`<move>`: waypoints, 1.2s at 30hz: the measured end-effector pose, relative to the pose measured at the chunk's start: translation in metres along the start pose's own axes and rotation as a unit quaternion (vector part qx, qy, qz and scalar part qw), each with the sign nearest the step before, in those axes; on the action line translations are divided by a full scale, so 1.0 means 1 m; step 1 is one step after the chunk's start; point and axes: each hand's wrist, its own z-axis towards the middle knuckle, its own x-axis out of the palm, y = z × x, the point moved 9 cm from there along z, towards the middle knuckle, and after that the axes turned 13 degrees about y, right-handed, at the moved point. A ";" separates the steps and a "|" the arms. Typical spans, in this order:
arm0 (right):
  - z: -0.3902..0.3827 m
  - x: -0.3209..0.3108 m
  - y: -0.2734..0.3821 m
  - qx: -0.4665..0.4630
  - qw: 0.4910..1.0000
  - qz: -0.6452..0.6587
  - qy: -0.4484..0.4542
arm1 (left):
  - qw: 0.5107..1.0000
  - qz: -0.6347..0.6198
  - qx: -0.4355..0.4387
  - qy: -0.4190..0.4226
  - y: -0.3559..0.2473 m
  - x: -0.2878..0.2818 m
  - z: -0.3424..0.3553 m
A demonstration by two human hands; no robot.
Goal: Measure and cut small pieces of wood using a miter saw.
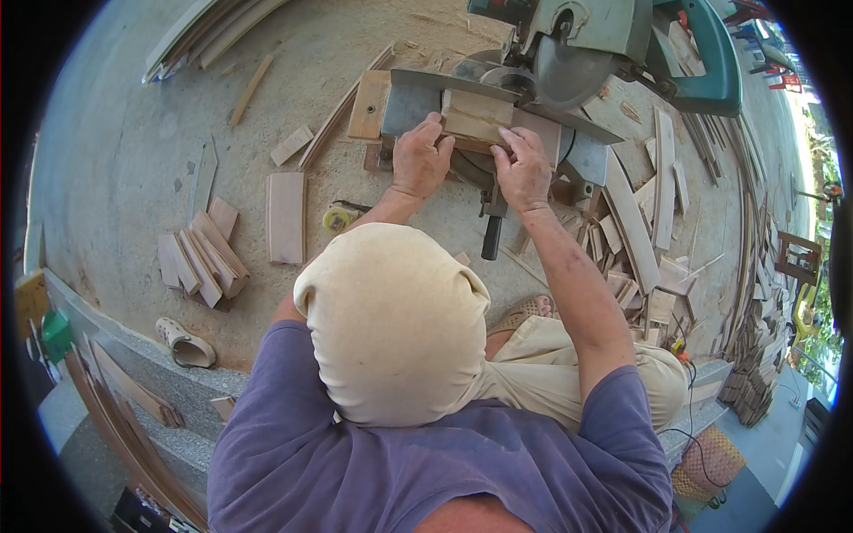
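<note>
A short stack of wooden boards [475,111] lies on the mitre saw's table, against its metal fence [413,89]. My left hand [419,158] grips the left end of the stack, fingertips on its edge. At the near right corner, my right hand [522,167] pinches the boards with thumb and fingers. The saw head with its round blade [569,67] is raised just beyond and right of my right hand. A green saw handle [715,84] reaches out to the right. Below the table hangs a black lever grip [491,238].
Left on the concrete floor are a flat board [286,218], a yellow tape measure [338,218], a pile of cut pieces [209,258] and a clog [185,343]. Offcuts and long strips [631,222] crowd the right side. My bent knee [391,324] rises in the middle.
</note>
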 end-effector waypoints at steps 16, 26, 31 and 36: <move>-0.002 -0.005 0.008 -0.013 0.998 -0.051 -0.022 | 0.811 -0.433 -0.393 -0.013 0.048 0.038 -0.025; -0.009 -0.010 0.006 -0.002 1.000 0.005 -0.004 | 0.809 -0.402 -0.426 -0.038 0.054 0.045 -0.012; -0.032 -0.055 -0.033 0.033 0.997 -0.002 0.075 | 0.800 -0.410 -0.437 -0.027 0.056 0.046 -0.013; 0.025 -0.229 -0.092 0.241 0.968 0.036 -0.063 | 0.810 -0.392 -0.436 -0.007 0.050 0.044 -0.007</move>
